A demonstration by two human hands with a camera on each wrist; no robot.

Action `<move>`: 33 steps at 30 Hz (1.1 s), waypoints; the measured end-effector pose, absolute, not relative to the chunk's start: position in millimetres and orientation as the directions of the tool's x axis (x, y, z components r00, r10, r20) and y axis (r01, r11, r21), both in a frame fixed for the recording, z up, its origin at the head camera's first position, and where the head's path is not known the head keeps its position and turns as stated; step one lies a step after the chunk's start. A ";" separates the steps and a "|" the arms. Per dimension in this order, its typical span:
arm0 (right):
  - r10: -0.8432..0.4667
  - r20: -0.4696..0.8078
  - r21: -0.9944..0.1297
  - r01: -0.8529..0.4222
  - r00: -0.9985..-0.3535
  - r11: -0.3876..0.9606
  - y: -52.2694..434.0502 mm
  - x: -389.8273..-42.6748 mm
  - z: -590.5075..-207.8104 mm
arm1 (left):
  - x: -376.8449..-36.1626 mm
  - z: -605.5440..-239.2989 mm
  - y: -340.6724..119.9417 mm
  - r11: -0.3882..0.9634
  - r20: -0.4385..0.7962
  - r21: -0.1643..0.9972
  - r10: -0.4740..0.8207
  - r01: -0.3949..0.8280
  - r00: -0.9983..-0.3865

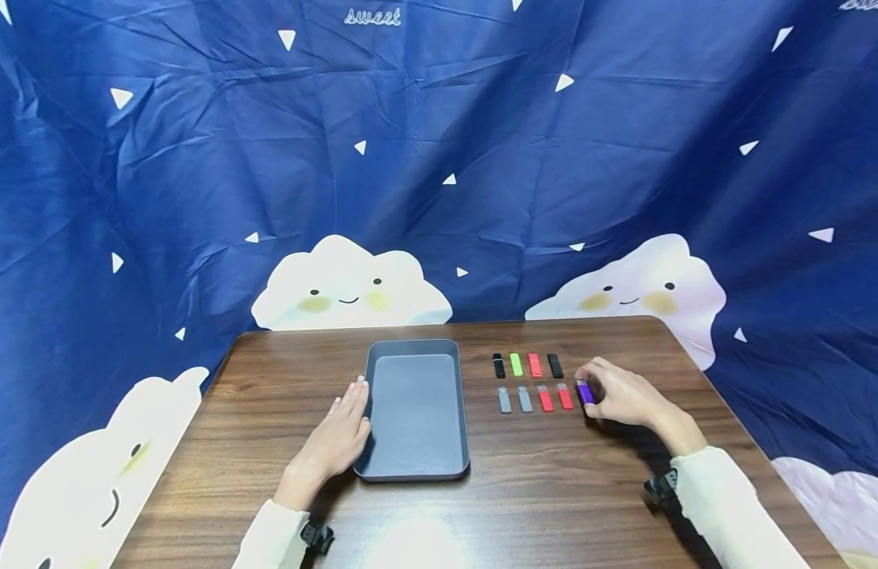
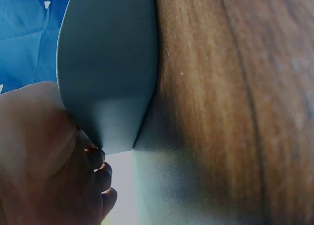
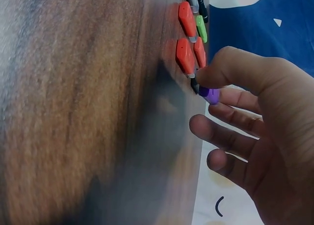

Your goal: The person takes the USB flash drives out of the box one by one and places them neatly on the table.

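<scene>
My right hand (image 1: 619, 393) pinches a purple USB flash drive (image 1: 585, 393) between thumb and fingers, at the right end of the front row. In the right wrist view the purple flash drive (image 3: 211, 95) shows between the thumb and index finger; the other fingers are spread and loosely bent. My left hand (image 1: 337, 433) lies with fairly straight fingers against the left wall of a dark grey rectangular tray (image 1: 412, 348). The left wrist view shows the tray's outer wall (image 2: 110, 63) beside the thumb side of the left hand (image 2: 39, 151).
Between tray and right hand, several flash drives lie in two rows. The back row has black, green (image 1: 516, 364), red (image 1: 534, 365) and black (image 1: 555, 365) ones; the front row has grey (image 1: 505, 400) and red (image 1: 565, 397) ones. A blue curtain (image 1: 481, 103) hangs behind the wooden table (image 1: 268, 411).
</scene>
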State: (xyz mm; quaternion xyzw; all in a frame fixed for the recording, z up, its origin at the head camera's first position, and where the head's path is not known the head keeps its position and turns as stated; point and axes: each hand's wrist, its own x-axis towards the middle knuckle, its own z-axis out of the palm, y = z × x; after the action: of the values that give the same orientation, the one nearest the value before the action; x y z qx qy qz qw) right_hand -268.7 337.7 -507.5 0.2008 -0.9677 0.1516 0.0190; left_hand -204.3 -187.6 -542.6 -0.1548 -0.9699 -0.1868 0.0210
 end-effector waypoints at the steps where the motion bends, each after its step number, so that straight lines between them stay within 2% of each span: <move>1: -0.382 0.095 -0.286 -0.393 -0.919 0.874 337.8 -268.7 -508.1 | -204.3 -542.7 -187.6 0.882 0.101 0.356 0.293 0.309 -0.951; 8: -0.378 0.080 -0.294 -0.384 -0.922 0.875 337.4 -268.2 -512.3 | -202.5 -544.2 -187.5 0.861 0.145 0.382 0.302 0.335 -0.942; 21: -0.390 0.080 -0.294 -0.396 -0.917 0.870 338.2 -269.9 -519.4 | -203.9 -540.5 -187.4 0.888 0.072 0.356 0.286 0.292 -0.956; 33: -0.393 0.076 -0.304 -0.396 -0.917 0.867 339.6 -270.9 -523.9 | -203.1 -542.0 -187.8 0.882 0.099 0.358 0.290 0.306 -0.952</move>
State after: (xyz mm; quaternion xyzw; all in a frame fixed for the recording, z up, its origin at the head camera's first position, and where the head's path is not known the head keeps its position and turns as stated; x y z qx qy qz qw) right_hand -270.9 339.6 -523.9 0.2041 -0.9661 0.1583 0.0057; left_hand -203.1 -187.8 -542.0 -0.1536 -0.9698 -0.1881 0.0211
